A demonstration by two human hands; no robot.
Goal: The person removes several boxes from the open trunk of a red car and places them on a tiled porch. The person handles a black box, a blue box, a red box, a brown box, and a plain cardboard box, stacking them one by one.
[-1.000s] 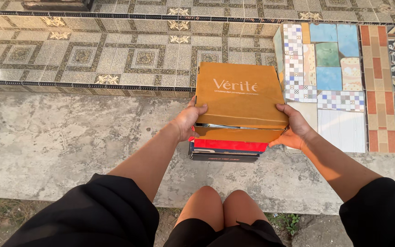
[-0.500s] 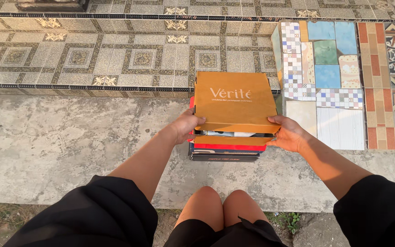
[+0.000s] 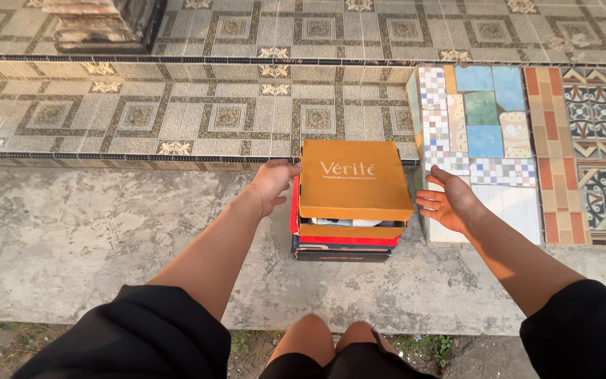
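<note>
An orange box (image 3: 354, 184) with a lid sits on top of a red box (image 3: 345, 240) and a dark box (image 3: 341, 253), stacked on a concrete step (image 3: 92, 245) against the patterned tiled riser (image 3: 177, 119). The left hand (image 3: 273, 184) touches the orange box's far left corner, fingers loosely curled. The right hand (image 3: 449, 202) is just beside its right edge, fingers spread wide, holding nothing.

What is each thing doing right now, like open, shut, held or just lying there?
orange box: on top of the stack, lid on but slightly raised at the front
red box: shut, under the orange box
dark box: shut, at the bottom, on the concrete
left hand: open, touching the orange box's far left corner
right hand: open, beside the box, not touching
</note>
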